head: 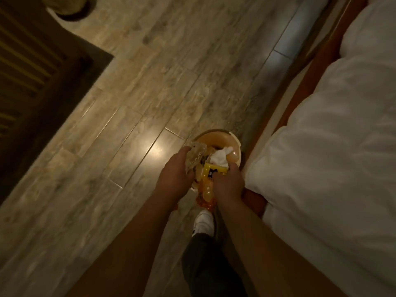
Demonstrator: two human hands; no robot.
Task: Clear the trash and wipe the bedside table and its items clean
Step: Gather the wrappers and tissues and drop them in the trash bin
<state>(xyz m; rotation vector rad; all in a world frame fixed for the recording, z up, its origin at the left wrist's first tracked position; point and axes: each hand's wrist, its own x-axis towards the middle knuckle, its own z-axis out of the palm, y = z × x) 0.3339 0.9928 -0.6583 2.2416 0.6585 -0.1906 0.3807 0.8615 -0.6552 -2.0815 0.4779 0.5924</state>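
Nearest the camera, a white shoe [203,222] stands on the wood-look floor [132,99] beneath both forearms. Above it, the right hand [228,185] is curled round a yellow wrapper [214,171], with a white tissue [219,157] bunched at its fingertips and an orange wrapper [205,198] hanging below the wrist. Just beside it, the left hand [174,172] grips crumpled clear plastic [196,154]. Both loads sit over the open round bin [236,151], which stands against the bed frame [300,93]. White bedding [332,146] lies right.
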